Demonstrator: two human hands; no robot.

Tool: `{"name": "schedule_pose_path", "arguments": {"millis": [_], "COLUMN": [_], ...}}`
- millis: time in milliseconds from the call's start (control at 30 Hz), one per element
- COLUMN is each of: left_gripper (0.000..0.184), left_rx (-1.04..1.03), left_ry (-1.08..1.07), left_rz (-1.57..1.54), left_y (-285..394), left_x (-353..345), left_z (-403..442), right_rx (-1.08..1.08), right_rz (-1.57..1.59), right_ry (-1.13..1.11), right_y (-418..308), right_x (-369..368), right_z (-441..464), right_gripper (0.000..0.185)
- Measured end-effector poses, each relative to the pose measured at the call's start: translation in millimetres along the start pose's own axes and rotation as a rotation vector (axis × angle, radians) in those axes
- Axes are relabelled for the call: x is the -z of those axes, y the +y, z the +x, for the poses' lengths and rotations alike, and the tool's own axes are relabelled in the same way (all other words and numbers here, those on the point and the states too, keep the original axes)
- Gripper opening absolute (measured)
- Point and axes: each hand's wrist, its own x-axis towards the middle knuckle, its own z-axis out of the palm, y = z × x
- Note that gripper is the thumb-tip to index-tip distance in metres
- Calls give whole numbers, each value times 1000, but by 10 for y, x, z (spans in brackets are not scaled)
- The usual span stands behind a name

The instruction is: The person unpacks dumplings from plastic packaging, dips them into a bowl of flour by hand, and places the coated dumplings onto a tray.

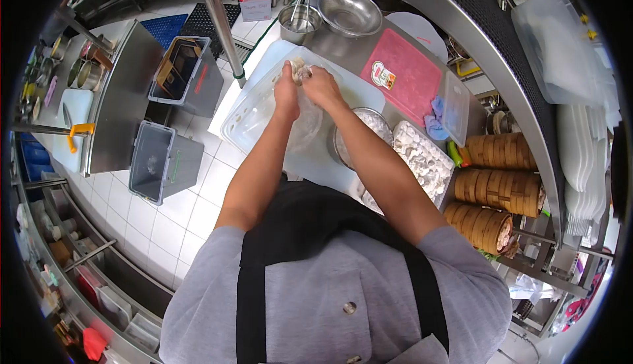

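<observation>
Over a clear plastic tub (254, 117) on the counter, my left hand (286, 91) and my right hand (321, 86) meet around a pale, lumpy piece of food (301, 72). Fingers of both hands are closed on it, and its exact kind is unclear. A metal bowl (362, 123) with white powder lies beneath my right forearm. Right of that forearm, a tray of white floured pieces (422, 159) rests on the counter.
Metal bowls (349, 13) and a smaller one with utensils (299, 22) stand beyond the tub. A red board (402, 74), a blue cloth (435, 119) and stacked bamboo steamers (498, 191) are on the right. Grey bins (165, 161) stand on the floor at left.
</observation>
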Motion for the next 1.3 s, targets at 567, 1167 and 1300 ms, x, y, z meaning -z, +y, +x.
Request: {"name": "schedule_pose_path", "arguments": {"millis": [567, 1167, 1300], "left_gripper": [61, 43, 41], "left_rx": [169, 13, 0], "left_ry": [-414, -226, -196], "left_rz": [-428, -591, -569], "left_y": [32, 175, 215], "left_x": [292, 868, 891], "left_z": [55, -522, -603], "right_rx": [189, 66, 318], "right_rz": [70, -49, -802], "right_ry": [200, -74, -128], "right_y": [-56, -16, 118], "right_x": [-138, 527, 294], "right_z": [-475, -112, 32], "right_gripper": [39, 29, 27]}}
